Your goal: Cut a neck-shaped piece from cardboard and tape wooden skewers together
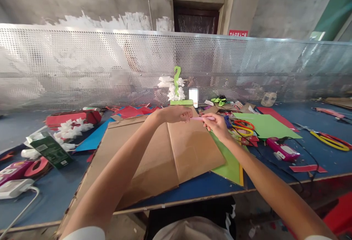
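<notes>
My left hand (176, 114) and my right hand (217, 124) are both stretched forward over a large flattened cardboard sheet (154, 159). Between them they pinch a thin pink stick-like object (198, 118), each hand closed on one end. Just beyond the hands stands a green paper figure (177, 77) with white tissue flowers (176, 91) on a green base.
Blue table top (33, 203) with coloured paper sheets: green (264, 124), red (132, 111), blue (93, 137). Scissors with red and yellow handles (243, 126), a pink glue gun (282, 150) with cord, a green box (49, 148), white tissue flowers (70, 128). A perforated metal screen (82, 64) closes the far side.
</notes>
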Demonstrator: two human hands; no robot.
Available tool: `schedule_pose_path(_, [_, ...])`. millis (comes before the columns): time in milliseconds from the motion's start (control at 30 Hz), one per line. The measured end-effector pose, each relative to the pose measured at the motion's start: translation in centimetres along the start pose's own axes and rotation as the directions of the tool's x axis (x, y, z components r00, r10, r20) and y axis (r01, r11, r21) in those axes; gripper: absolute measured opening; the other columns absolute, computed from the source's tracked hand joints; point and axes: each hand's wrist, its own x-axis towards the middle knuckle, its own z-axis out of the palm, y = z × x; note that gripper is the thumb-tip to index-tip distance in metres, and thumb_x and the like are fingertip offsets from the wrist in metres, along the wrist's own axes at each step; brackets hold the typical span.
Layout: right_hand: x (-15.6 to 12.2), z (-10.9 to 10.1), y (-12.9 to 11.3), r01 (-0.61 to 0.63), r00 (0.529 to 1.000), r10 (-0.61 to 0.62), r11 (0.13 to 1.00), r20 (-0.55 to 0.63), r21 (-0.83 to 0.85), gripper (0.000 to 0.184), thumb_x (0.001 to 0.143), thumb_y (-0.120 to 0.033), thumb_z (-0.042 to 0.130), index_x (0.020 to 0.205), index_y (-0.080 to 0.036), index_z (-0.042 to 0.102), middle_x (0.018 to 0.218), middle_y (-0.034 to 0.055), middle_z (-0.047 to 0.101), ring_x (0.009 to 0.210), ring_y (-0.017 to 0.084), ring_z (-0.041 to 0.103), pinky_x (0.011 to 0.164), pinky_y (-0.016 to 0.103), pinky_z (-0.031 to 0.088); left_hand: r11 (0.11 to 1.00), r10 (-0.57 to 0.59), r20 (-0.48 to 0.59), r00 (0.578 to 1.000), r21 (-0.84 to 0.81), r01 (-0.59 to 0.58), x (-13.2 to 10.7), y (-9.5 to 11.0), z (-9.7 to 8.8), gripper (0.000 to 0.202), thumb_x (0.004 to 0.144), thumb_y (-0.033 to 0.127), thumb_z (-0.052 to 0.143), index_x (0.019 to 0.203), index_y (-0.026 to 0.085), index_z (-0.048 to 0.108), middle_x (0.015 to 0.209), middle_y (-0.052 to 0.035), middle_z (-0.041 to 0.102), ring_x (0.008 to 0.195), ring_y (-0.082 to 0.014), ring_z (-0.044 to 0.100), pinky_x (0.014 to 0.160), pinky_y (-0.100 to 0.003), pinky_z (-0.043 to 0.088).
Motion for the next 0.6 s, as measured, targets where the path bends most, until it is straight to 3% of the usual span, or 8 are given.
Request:
schedule_pose_path(267, [0.0, -0.1, 0.5, 0.027, 0.999, -0.025, 0.998, 0.033, -0.061, 0.039, 0.083, -0.05, 0.078, 0.103, -0.017, 0.079, 0.067, 0.0017, 0.068, 0.048, 0.01, 0.051, 0.047, 0.024, 0.04, 0.994, 0.049, 0.015, 0.999, -0.103, -0.047, 0.1, -0.2, 0.4, 0.021, 0.095, 0.031, 0.053, 0.11, 0.022, 0.065, 0.099, -0.0064, 0.079, 0.088, -0.0175, 0.072, 0.075, -0.028, 0.051])
schedule_pose_path(433, [-0.2, 0.0, 0.3, 0.04, 0.999, -0.039, 0.993, 0.011, -0.107, 0.039, 0.082, -0.048, 0.077, 0.103, -0.015, 0.081, 0.064, 0.0025, 0.068, 0.048, 0.011, 0.051, 0.047, 0.024, 0.039, 0.962, 0.113, 0.045, 0.993, -0.255, -0.098, 0.6, -0.9, 1.0, 0.035, 0.094, 0.021, 0.05, 0.128, 0.022, 0.058, 0.101, -0.0075, 0.078, 0.088, -0.0171, 0.072, 0.079, -0.031, 0.055])
schedule_pose_path(600, [-0.5, 0.1, -0.1, 0.059, 0.997, -0.065, 0.991, -0.047, -0.118, 0.037, 0.082, -0.045, 0.076, 0.103, -0.015, 0.082, 0.063, 0.0029, 0.068, 0.047, 0.011, 0.048, 0.045, 0.024, 0.036, 0.935, 0.088, -0.017, 0.996, -0.344, -0.089, 0.6, -0.3, 1.2, 0.041, 0.091, 0.018, 0.053, 0.132, 0.018, 0.053, 0.093, -0.0082, 0.076, 0.078, -0.0177, 0.071, 0.075, -0.032, 0.055])
